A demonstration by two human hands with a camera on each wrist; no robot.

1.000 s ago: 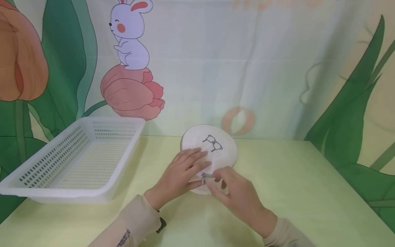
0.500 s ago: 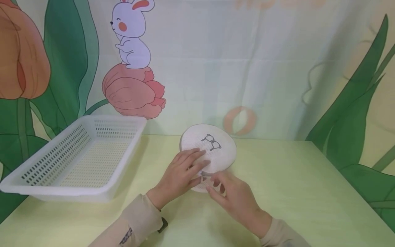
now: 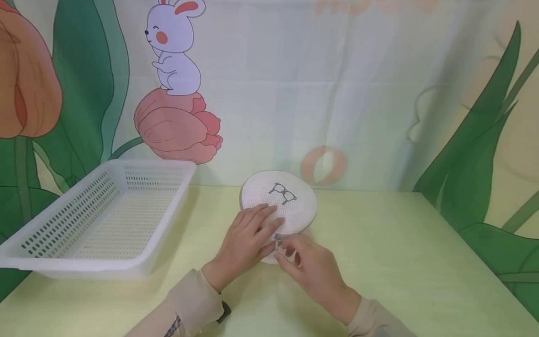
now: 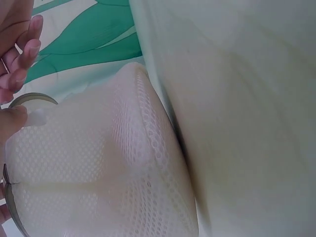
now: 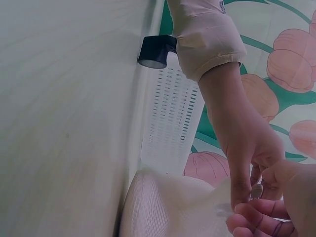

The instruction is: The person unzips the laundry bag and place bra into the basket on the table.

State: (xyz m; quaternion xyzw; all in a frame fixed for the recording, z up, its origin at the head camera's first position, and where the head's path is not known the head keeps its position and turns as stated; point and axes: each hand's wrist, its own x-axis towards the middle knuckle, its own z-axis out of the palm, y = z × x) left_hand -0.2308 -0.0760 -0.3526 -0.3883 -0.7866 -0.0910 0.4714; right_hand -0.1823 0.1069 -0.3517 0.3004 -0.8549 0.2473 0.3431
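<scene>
A round white mesh laundry bag [image 3: 294, 213] with a glasses print stands on the table, its grey zipper [image 4: 37, 96] running along the rim. My left hand [image 3: 244, 238] holds the bag, fingers spread over the printed face. Its thumb presses a pale tab [image 4: 37, 118] beside the zipper. Close by, my right hand [image 3: 316, 262] has its fingers curled at the zipper, thumb and index at the small metal zipper pull [image 5: 256, 191]. Overlapping fingers partly hide that grip. In the left wrist view, the mesh side [image 4: 89, 158] bulges outward.
A white perforated plastic basket [image 3: 168, 215] stands on the left of the pale green table [image 3: 400, 262]. Behind the table hangs a cloth backdrop [image 3: 269, 93] printed with a rabbit and tulips. A black wrist device [image 5: 155, 51] sits at the left sleeve.
The right hand has shifted slightly left, its thumb and index coming closer to the zipper pull. The left hand keeps its hold on the bag. The head view has moved slightly.
</scene>
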